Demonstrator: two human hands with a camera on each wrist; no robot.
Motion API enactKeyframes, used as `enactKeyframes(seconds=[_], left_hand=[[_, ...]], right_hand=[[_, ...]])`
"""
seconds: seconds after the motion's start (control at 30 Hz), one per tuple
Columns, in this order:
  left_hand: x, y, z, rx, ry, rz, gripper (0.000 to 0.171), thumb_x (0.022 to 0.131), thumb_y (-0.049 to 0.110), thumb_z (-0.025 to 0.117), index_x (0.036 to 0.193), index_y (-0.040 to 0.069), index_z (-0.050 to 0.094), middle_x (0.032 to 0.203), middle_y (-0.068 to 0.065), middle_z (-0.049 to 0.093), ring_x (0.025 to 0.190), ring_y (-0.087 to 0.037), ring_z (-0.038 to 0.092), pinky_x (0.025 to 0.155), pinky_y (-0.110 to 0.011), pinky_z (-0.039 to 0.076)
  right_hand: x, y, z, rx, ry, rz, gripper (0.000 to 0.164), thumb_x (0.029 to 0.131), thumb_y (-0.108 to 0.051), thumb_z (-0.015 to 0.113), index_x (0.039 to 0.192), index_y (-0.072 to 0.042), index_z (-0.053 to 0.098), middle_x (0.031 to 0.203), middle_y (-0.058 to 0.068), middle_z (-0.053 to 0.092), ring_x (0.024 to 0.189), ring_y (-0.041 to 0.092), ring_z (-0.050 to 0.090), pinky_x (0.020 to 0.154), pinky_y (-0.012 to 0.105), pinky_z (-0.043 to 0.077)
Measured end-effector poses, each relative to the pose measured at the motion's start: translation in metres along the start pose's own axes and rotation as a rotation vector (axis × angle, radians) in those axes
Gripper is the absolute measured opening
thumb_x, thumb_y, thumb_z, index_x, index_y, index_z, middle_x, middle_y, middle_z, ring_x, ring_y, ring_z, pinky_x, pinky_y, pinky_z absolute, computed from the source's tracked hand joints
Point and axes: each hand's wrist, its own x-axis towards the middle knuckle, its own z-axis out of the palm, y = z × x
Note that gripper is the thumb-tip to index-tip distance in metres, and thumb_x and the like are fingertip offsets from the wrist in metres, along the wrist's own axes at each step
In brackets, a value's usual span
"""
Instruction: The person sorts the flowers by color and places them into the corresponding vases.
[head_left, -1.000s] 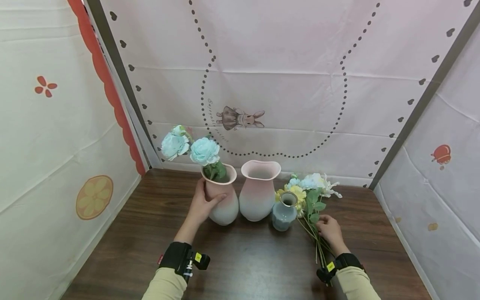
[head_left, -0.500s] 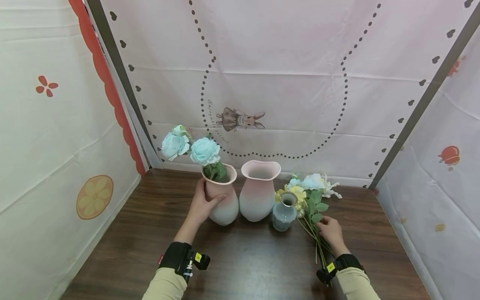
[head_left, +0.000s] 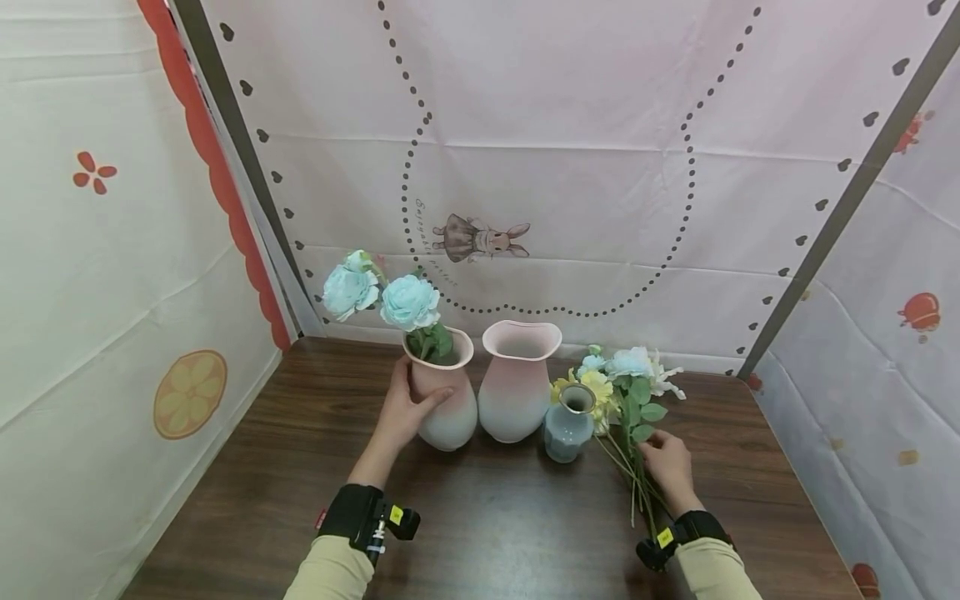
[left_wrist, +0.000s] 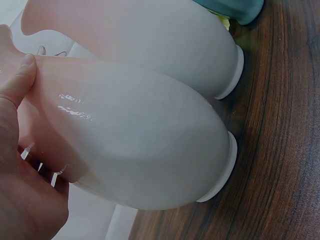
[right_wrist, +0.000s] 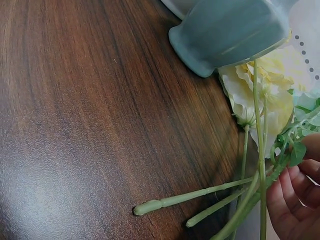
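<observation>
My left hand (head_left: 401, 414) grips a pink-to-white vase (head_left: 450, 421) around its neck; the thumb lies across the front. Two light-blue flowers (head_left: 410, 302) lean left out of its mouth. At the right, my right hand (head_left: 666, 468) pinches a green flower stem (right_wrist: 277, 172) just below its leaves. That stem belongs to a loose bunch with a light-blue bloom (head_left: 630, 362), a yellow flower (head_left: 597, 387) and a white flower (head_left: 662, 381). In the right wrist view, several cut stem ends (right_wrist: 200, 195) point across the table.
A second pink-to-white vase (head_left: 517, 400) stands upright just right of the held one. Beside it is a small blue-grey vase (head_left: 567, 433), partly in front of the yellow flowers. The dark wooden table (head_left: 487, 533) is bordered by printed cloth walls (head_left: 562, 200).
My right hand has shifted slightly to the right, and the leaves and blue and white blooms moved with it. The left hand and its vase have not moved.
</observation>
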Motion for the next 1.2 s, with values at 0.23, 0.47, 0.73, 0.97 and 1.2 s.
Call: enactKeyframes(seconds=[0.23, 0.47, 0.73, 0.97, 1.2], left_hand=[[-0.0006, -0.001, 0.0001, 0.0, 0.002, 0.0, 0.096, 0.087, 0.042, 0.075, 0.156, 0.015, 0.013, 0.163, -0.013, 0.02, 0.152, -0.033, 0.026, 0.124, -0.051, 0.026], [-0.0012, -0.0008, 0.0001, 0.005, 0.003, 0.005, 0.096, 0.088, 0.041, 0.075, 0.156, 0.015, 0.013, 0.163, -0.013, 0.02, 0.151, -0.033, 0.026, 0.124, -0.051, 0.026], [-0.0002, -0.0024, 0.0005, 0.014, 0.005, 0.011, 0.095, 0.088, 0.042, 0.075, 0.156, 0.015, 0.013, 0.163, -0.013, 0.02, 0.151, -0.033, 0.026, 0.124, -0.051, 0.026], [0.0001, -0.0028, 0.0007, 0.023, 0.007, 0.003, 0.097, 0.088, 0.043, 0.075, 0.156, 0.016, 0.012, 0.163, -0.013, 0.019, 0.151, -0.033, 0.026, 0.124, -0.051, 0.026], [-0.0009, -0.0023, 0.0002, 0.017, 0.007, 0.01, 0.096, 0.088, 0.042, 0.075, 0.156, 0.015, 0.012, 0.163, -0.013, 0.02, 0.151, -0.033, 0.026, 0.124, -0.051, 0.026]], right_hand=[[-0.003, -0.0015, -0.0027, -0.03, 0.049, -0.015, 0.03, 0.095, -0.013, 0.058, 0.117, 0.007, 0.063, 0.106, 0.028, 0.068, 0.079, 0.025, 0.066, 0.061, 0.027, 0.053], [-0.003, -0.0008, -0.0051, -0.047, 0.064, -0.016, 0.028, 0.094, -0.012, 0.057, 0.113, 0.007, 0.062, 0.106, 0.027, 0.067, 0.088, 0.034, 0.064, 0.065, 0.032, 0.051], [-0.0043, -0.0023, -0.0064, -0.018, 0.006, -0.002, 0.029, 0.096, -0.01, 0.051, 0.116, 0.01, 0.058, 0.108, 0.029, 0.067, 0.082, 0.027, 0.064, 0.062, 0.027, 0.048], [-0.0066, -0.0022, -0.005, 0.071, -0.014, 0.006, 0.031, 0.098, -0.006, 0.052, 0.124, 0.011, 0.053, 0.118, 0.035, 0.064, 0.083, 0.025, 0.071, 0.067, 0.026, 0.057], [-0.0096, -0.0039, -0.0052, 0.204, -0.024, 0.039, 0.031, 0.099, -0.003, 0.05, 0.127, 0.011, 0.049, 0.121, 0.037, 0.06, 0.075, 0.016, 0.07, 0.068, 0.031, 0.061]])
